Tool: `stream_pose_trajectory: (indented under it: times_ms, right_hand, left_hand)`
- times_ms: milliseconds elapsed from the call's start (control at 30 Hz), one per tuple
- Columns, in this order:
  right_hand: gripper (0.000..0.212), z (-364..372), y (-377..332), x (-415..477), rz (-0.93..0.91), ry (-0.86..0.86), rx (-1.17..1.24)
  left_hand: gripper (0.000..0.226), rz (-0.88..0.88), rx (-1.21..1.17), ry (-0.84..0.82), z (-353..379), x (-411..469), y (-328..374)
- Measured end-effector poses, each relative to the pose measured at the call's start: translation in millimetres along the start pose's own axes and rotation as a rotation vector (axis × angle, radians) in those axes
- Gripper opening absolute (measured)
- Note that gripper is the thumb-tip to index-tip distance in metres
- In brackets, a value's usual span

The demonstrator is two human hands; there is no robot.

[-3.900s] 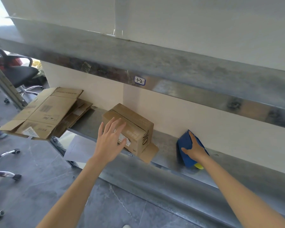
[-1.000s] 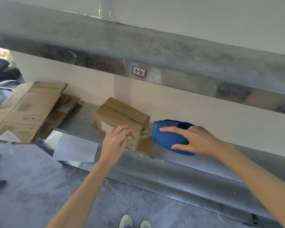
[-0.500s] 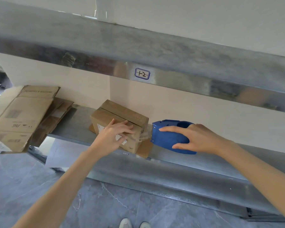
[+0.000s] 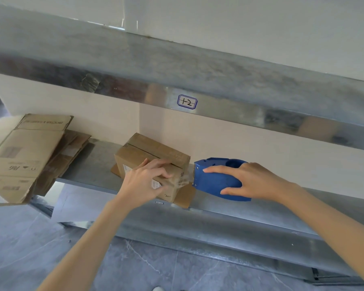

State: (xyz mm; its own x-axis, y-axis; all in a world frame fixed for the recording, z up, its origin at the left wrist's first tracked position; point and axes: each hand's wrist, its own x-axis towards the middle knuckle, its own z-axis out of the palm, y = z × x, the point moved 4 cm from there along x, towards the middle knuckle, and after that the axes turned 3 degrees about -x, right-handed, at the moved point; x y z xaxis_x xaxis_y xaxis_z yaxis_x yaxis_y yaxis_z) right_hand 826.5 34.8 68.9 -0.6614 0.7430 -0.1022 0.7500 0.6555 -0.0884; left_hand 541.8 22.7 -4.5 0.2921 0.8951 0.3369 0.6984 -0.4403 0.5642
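Observation:
A small closed cardboard box [image 4: 156, 152] stands on the metal shelf [image 4: 93, 164], on a flat scrap of cardboard. My left hand [image 4: 144, 182] presses on its front right corner, fingers curled over the top edge. A blue tape dispenser [image 4: 214, 181] sits just right of the box, and my right hand [image 4: 252, 181] grips it around the body. A short strip of clear tape [image 4: 186, 177] runs from the dispenser's mouth onto the box's right end.
A stack of flattened cardboard boxes [image 4: 27, 156] overhangs the shelf's left end. The upper shelf's metal edge with a label "1-2" [image 4: 186, 102] hangs above. A white sheet [image 4: 80, 204] lies below the shelf. Grey tiled floor [image 4: 29, 248] is underneath.
Since 3.9 s ago my right hand has picked up the dispenser and brought it against the box's right end. My left hand has settled on the box's front corner. Little differs over the last second.

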Motion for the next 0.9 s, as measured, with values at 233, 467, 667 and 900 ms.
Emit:
stream_pose_trajectory:
  times_ms: [233, 467, 667, 900]
  right_hand:
    - [0.066, -1.5, -0.7, -0.9, 0.006, 0.0, -0.002]
    - [0.068, -4.3, 1.0, -2.5, -0.007, 0.0, -0.04]
    - [0.067, -2.3, 0.5, 2.2, -0.015, 0.006, -0.05]
    - [0.068, -10.3, -2.0, 6.8, -0.031, 0.011, -0.091]
  left_hand:
    - [0.023, 0.055, 0.04, 0.113, 10.9, -2.7, 7.9]
    - [0.027, 0.075, 0.069, 0.012, 4.7, -1.3, -0.7]
    - [0.069, -0.062, 0.246, 0.068, 23.6, -7.0, 22.7]
    - [0.076, -0.182, 0.372, 0.148, 46.7, 1.5, 37.8]
